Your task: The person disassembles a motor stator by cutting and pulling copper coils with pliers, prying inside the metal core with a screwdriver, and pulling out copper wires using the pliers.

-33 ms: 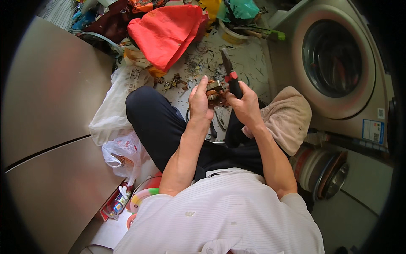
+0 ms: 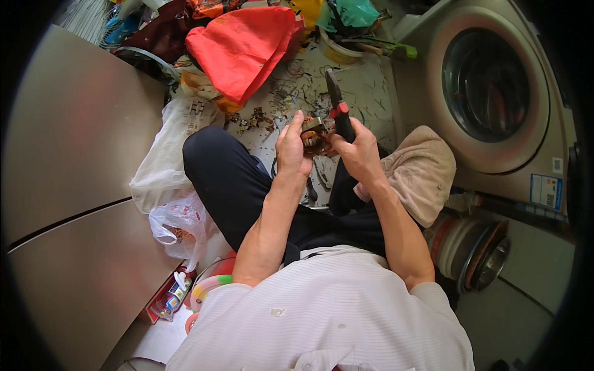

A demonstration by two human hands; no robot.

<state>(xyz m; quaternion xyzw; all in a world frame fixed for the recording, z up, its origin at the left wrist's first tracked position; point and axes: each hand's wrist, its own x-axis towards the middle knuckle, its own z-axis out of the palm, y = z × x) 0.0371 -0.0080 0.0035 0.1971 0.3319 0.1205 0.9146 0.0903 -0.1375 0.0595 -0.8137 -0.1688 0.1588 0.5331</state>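
In front of my lap, my left hand (image 2: 292, 147) is closed round a motor core with copper windings (image 2: 313, 125), a block of metal plates with reddish-brown wire. My right hand (image 2: 361, 156) grips a blade-like tool (image 2: 342, 116) with a dark handle and red parts; its long dark tip points away from me, and its exact kind is unclear. The right fingertips reach the copper wire at the core's right side. Beneath both hands, another dark-handled tool (image 2: 312, 190) lies on the floor, partly hidden.
Wire scraps (image 2: 297, 86) and small metal pieces (image 2: 255, 120) litter the floor ahead. A red bag (image 2: 244, 49) lies far left of them, a tub (image 2: 340, 52) farther back. Plastic bags (image 2: 179, 226) sit left; a washing machine (image 2: 421, 80) and stacked basins (image 2: 458, 247) stand right.
The blade-like tool has tipped slightly, its tip shifting a little to the right and up. My left hand keeps the motor core in nearly the same place.
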